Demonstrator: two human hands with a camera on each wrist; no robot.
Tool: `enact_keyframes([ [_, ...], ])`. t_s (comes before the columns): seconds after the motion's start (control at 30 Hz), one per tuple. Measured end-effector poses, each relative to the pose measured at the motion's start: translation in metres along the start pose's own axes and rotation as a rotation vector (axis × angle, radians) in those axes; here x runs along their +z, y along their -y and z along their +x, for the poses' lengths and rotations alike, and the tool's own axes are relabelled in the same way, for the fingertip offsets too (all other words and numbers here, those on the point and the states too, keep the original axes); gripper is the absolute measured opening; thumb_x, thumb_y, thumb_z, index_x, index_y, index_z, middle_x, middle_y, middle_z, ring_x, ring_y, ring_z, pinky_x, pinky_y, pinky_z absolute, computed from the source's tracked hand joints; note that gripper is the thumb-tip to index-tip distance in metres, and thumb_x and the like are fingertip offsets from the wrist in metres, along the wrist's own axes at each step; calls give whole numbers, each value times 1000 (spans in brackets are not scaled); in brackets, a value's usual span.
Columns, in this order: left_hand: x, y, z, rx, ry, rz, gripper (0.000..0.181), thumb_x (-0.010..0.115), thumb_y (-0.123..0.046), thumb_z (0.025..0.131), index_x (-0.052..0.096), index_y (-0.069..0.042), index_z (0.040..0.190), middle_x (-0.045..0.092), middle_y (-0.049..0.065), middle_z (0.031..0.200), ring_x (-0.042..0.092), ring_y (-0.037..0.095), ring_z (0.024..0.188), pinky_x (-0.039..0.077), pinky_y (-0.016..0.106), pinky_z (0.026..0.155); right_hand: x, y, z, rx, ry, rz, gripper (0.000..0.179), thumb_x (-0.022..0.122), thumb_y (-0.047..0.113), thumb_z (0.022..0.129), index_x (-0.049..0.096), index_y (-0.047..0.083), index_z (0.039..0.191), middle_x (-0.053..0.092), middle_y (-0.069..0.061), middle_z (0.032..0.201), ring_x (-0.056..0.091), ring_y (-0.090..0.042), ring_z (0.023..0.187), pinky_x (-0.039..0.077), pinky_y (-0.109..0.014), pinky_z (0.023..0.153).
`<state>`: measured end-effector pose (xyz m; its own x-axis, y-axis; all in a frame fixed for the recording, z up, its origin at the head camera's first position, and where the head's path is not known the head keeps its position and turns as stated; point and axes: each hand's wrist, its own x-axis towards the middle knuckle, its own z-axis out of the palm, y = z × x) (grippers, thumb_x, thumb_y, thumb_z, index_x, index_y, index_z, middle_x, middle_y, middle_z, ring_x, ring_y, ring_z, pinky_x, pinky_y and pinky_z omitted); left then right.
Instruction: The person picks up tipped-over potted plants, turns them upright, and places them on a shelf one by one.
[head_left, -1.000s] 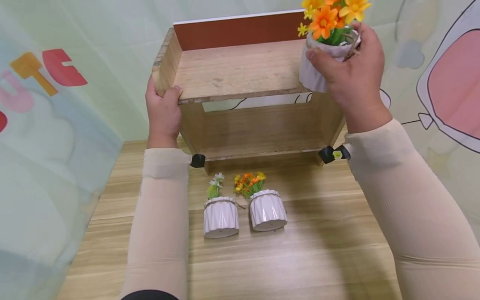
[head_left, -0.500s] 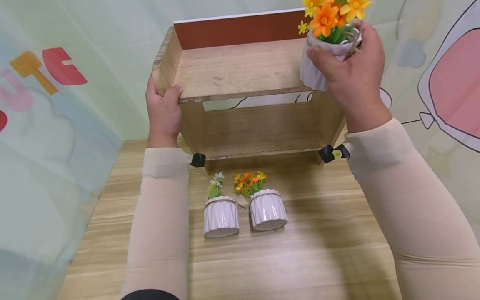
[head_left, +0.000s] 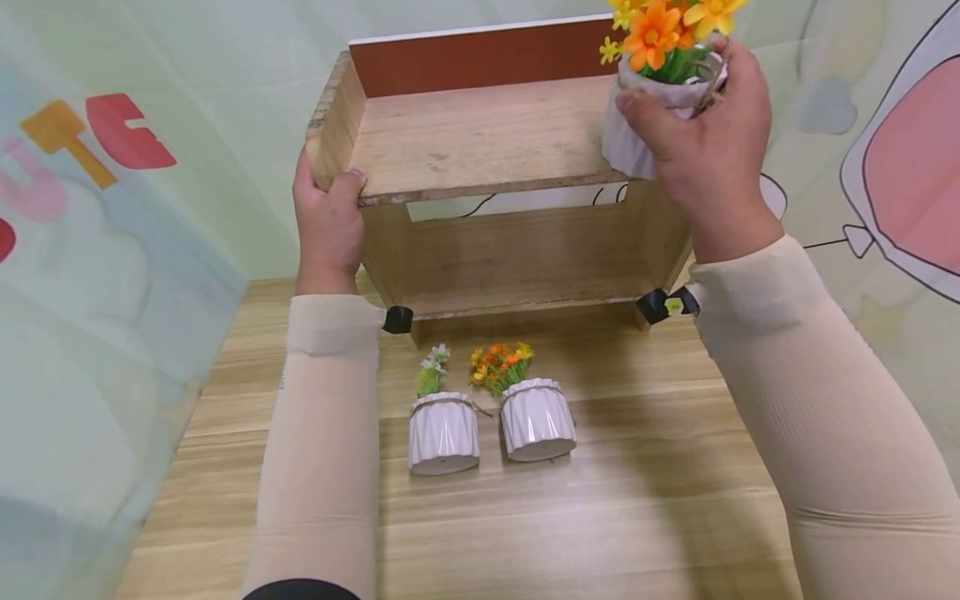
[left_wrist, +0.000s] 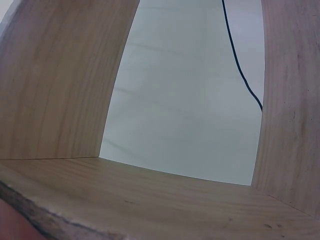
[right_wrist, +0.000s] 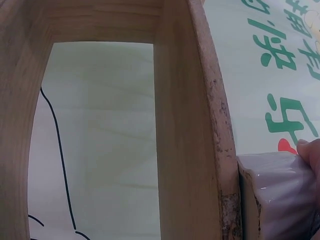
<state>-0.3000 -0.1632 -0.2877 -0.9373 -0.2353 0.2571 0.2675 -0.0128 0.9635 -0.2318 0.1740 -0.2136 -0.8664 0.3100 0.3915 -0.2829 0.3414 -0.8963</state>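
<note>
My right hand (head_left: pixel 708 146) grips a white ribbed flowerpot (head_left: pixel 628 137) with orange and yellow flowers, thumb on the near side. The pot is at the right end of the top board of a wooden shelf (head_left: pixel 480 142). In the right wrist view the pot (right_wrist: pixel 285 195) appears against the board's edge; whether its full weight rests there I cannot tell. My left hand (head_left: pixel 330 221) holds the shelf's left front corner, thumb over the top board. Two more white pots lie tipped over on the floor: one with white flowers (head_left: pixel 444 433), one with small orange flowers (head_left: pixel 537 421).
The shelf's lower board (head_left: pixel 525 258) sits below the top one, with an open back. A reddish-brown panel (head_left: pixel 480 62) stands behind the top board. Printed cloth (head_left: pixel 150 250) hangs at both sides. The floor (head_left: pixel 600 525) is wood-patterned.
Almost nothing differs. My right hand and the pot sit very slightly higher and further right in the head view; my left hand keeps its hold on the shelf.
</note>
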Motion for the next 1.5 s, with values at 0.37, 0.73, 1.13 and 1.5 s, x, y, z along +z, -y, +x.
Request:
enact_keyframes([
  [0.37,-2,-1,-2,-18,3,30,63,53,-20,100,40,-29,161,43,-2,159,40,17,145,33,30,119,3,1,-1,7,-10,-38,76,78,21,96,35,13,158,43,1,160,44,-10,145,33,-23,120],
  [0.73,-4,0,-1,-8,9,13,64,53,-18,100,39,-28,162,42,-1,160,40,17,145,33,29,119,4,2,1,19,-8,-25,76,79,20,95,36,13,157,44,1,160,44,-10,144,34,-22,120],
  [1.13,-2,-1,-3,-11,11,26,63,52,-19,100,40,-28,161,43,-2,160,40,17,145,33,30,120,4,3,2,18,-8,-4,73,79,19,94,39,13,155,47,1,157,47,-12,140,36,-24,119],
  [1.5,-3,0,0,13,1,15,63,53,-16,98,43,-25,159,46,1,157,44,17,142,35,26,116,5,1,4,6,-8,5,73,78,19,95,39,14,156,46,1,157,47,-12,141,36,-24,119],
])
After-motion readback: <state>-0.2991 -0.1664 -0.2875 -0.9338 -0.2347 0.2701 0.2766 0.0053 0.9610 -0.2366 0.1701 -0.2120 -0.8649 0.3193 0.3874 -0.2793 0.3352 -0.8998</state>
